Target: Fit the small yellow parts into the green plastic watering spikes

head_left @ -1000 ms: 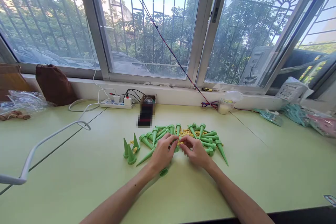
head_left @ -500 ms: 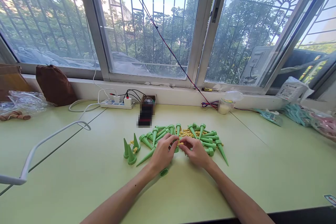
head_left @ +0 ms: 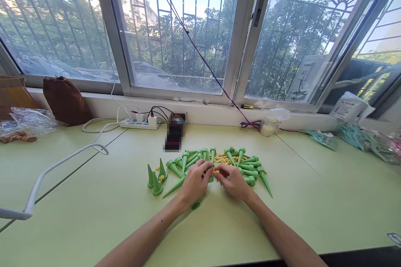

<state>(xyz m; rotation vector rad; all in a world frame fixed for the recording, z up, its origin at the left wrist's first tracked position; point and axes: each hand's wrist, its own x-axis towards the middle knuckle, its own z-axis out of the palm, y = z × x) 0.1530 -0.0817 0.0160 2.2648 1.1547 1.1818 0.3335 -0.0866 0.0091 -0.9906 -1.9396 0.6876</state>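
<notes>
My left hand [head_left: 194, 181] and my right hand [head_left: 234, 180] meet at the middle of the pile, fingers pinched. Between their fingertips is a small yellow plastic piece [head_left: 216, 171], partly hidden; both hands seem to grip it. Green plastic watering spikes [head_left: 265, 181] with ribbed caps lie around the hands on both sides. Behind the fingers is a heap of loose yellow pieces [head_left: 223, 158]. Three green cones [head_left: 157, 185] stand point up to the left, with a few yellow bits among them. A green open end [head_left: 195, 205] shows below my left wrist.
A power strip [head_left: 138, 123] with cables and a small box [head_left: 179, 119] stand along the sill. A white bent tube [head_left: 59, 164] reaches in from the left. A jar [head_left: 269, 126] and plastic bags [head_left: 354, 135] sit at the back right, a brown pouch [head_left: 65, 101] at the back left.
Both hands stay in the same place, pinched around the yellow piece, with only a slight shift of the fingers. The green spikes have not moved.
</notes>
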